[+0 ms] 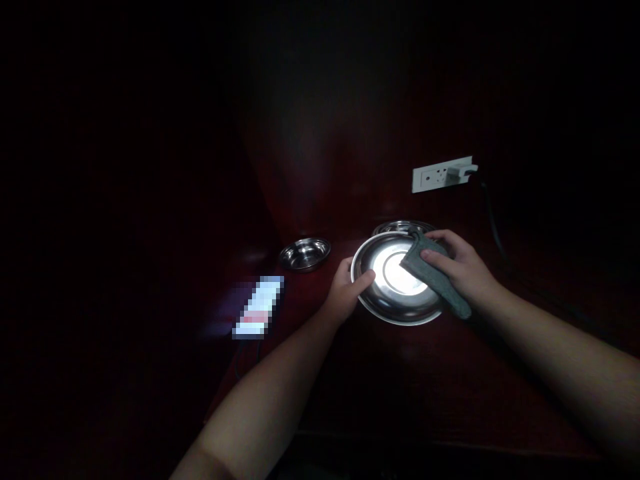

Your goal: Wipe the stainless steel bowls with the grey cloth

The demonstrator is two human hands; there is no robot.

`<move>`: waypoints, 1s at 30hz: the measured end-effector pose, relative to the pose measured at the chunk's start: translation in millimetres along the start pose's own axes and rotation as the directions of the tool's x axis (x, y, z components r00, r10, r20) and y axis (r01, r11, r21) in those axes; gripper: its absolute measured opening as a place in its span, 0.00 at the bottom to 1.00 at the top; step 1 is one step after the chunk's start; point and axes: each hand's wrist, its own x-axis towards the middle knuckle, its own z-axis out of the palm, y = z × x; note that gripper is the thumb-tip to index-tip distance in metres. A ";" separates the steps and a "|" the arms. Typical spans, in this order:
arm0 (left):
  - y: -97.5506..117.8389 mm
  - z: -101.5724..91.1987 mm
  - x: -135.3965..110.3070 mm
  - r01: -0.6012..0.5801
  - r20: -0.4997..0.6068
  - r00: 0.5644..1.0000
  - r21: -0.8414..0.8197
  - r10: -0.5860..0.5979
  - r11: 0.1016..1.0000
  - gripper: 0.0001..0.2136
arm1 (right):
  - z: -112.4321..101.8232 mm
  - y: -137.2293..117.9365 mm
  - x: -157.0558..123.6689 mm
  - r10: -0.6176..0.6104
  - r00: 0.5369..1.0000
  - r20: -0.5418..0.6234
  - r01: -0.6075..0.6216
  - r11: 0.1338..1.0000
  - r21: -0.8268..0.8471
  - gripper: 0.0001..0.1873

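A shiny steel plate [395, 308] is tilted up toward me over a dark red wooden table [400, 393]. My left hand [346, 288] grips its left rim, thumb on the inside. My right hand [463, 267] presses a folded grey cloth [434, 272] against the plate's right inner side. The cloth hangs down past the rim. The plate's centre glares with reflected light.
A second steel plate [400, 227] lies just behind the held one. A small steel bowl [305, 254] sits to the left. A lit phone [259, 307] lies further left near the table edge. A white wall socket [443, 175] holds a plug with a dark cable. The surroundings are dark.
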 end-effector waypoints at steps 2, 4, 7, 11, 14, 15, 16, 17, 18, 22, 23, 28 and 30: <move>1.1 1.9 -4.2 0.072 0.058 0.996 -0.057 -0.068 0.996 0.28 | 0.1 -1.1 -0.4 -0.019 0.998 -0.055 0.018 1.000 -0.014 0.17; 2.4 4.2 -8.5 0.134 0.141 0.982 -0.082 -0.122 0.988 0.32 | 0.2 -1.6 -0.2 -0.020 0.994 -0.109 0.018 1.000 -0.025 0.17; 3.0 5.8 -11.1 0.142 0.185 0.975 -0.068 -0.128 0.988 0.37 | 0.5 -0.3 0.9 0.009 0.993 -0.121 -0.013 0.999 -0.035 0.16; 3.2 4.4 -7.6 0.087 0.154 0.985 -0.072 -0.075 0.994 0.36 | 1.2 4.1 1.9 0.039 0.997 -0.066 -0.039 0.999 0.007 0.16; 5.1 4.3 -5.5 0.073 0.149 0.987 -0.104 -0.057 0.992 0.35 | 1.3 4.9 1.4 0.050 0.998 -0.045 -0.049 0.999 0.014 0.15; 6.0 4.7 -5.3 0.073 0.150 0.987 -0.114 -0.055 0.991 0.34 | 1.2 4.4 1.1 0.050 0.998 -0.045 -0.050 0.999 0.011 0.15; 6.9 5.1 -5.3 0.073 0.151 0.987 -0.122 -0.054 0.990 0.34 | 1.1 3.8 0.8 0.048 0.998 -0.045 -0.048 0.999 0.010 0.15; 7.6 5.6 -5.4 0.074 0.154 0.987 -0.127 -0.054 0.989 0.34 | 1.1 3.1 0.6 0.044 0.998 -0.043 -0.044 0.999 0.012 0.15; 8.3 5.9 -5.6 0.076 0.153 0.987 -0.131 -0.055 0.988 0.33 | 1.0 2.6 0.4 0.039 0.998 -0.039 -0.039 0.999 0.016 0.15; 9.6 6.2 -5.6 0.088 0.138 0.988 -0.132 -0.069 0.987 0.31 | 0.8 2.4 0.2 0.053 0.998 -0.016 -0.053 0.998 0.026 0.16; 9.7 6.1 -5.4 0.089 0.135 0.988 -0.132 -0.071 0.987 0.31 | 0.8 2.8 0.3 0.064 0.998 -0.009 -0.063 0.997 0.032 0.16; 11.1 6.0 -4.7 0.087 0.130 0.989 -0.125 -0.071 0.988 0.30 | 0.0 4.6 1.2 0.107 0.994 0.029 -0.108 0.993 0.050 0.17; 11.8 6.5 -4.7 0.079 0.137 0.989 -0.120 -0.063 0.990 0.30 | -0.5 5.2 1.7 0.110 0.993 0.040 -0.112 0.993 0.040 0.16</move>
